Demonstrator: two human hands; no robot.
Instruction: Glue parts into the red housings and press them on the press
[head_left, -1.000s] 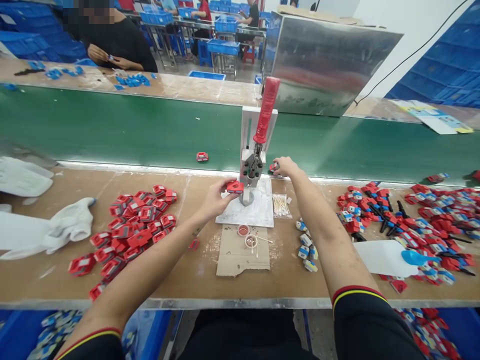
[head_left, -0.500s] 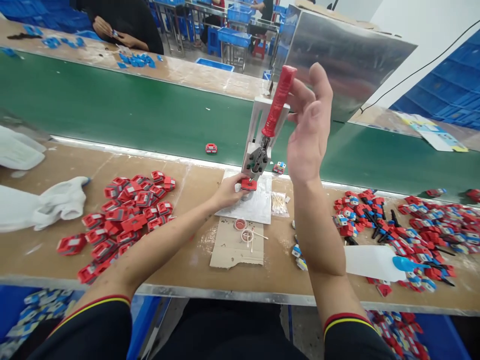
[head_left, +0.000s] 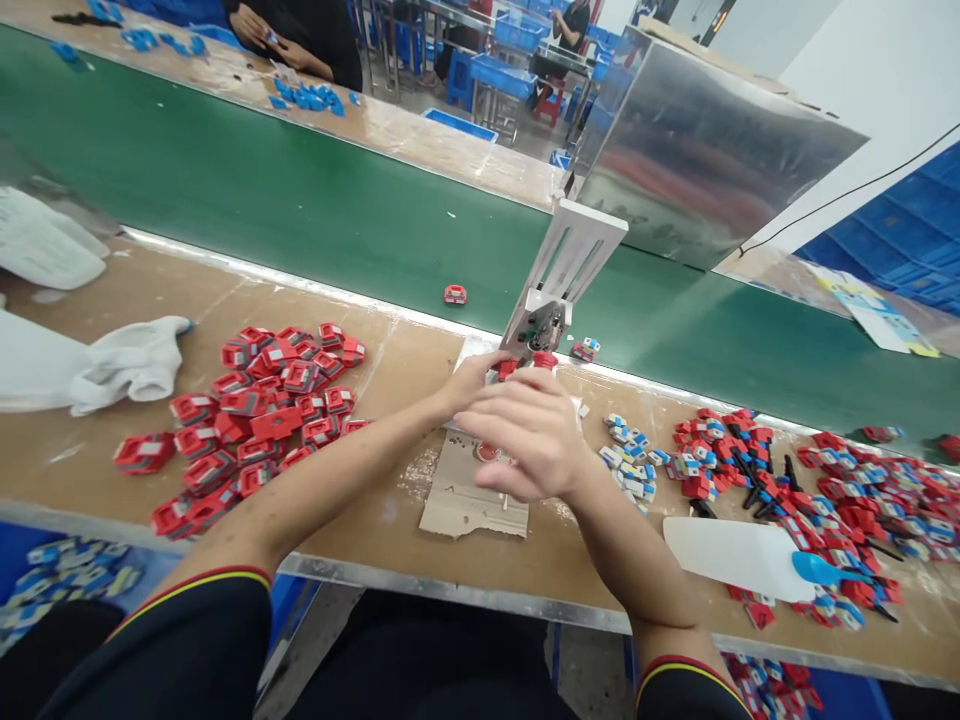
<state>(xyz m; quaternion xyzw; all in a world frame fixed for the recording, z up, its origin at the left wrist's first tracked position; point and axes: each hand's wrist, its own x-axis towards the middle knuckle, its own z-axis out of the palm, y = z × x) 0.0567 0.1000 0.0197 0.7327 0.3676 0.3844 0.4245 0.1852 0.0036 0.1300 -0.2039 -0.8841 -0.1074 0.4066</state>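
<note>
No readable text, labels, brands or numbers anywhere, printed sheet on far bench too blurred

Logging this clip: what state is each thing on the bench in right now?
Press: tilted in view, its handle hidden under the right hand.
Right hand: closed, low in front of the press.
Left hand: at the press base, on a red part.
Red pile: loose heap, left.
Mixed pile: loose heap, right.
Belt: carries one red piece; motion cannot be told.
Cloth: crumpled.
</note>
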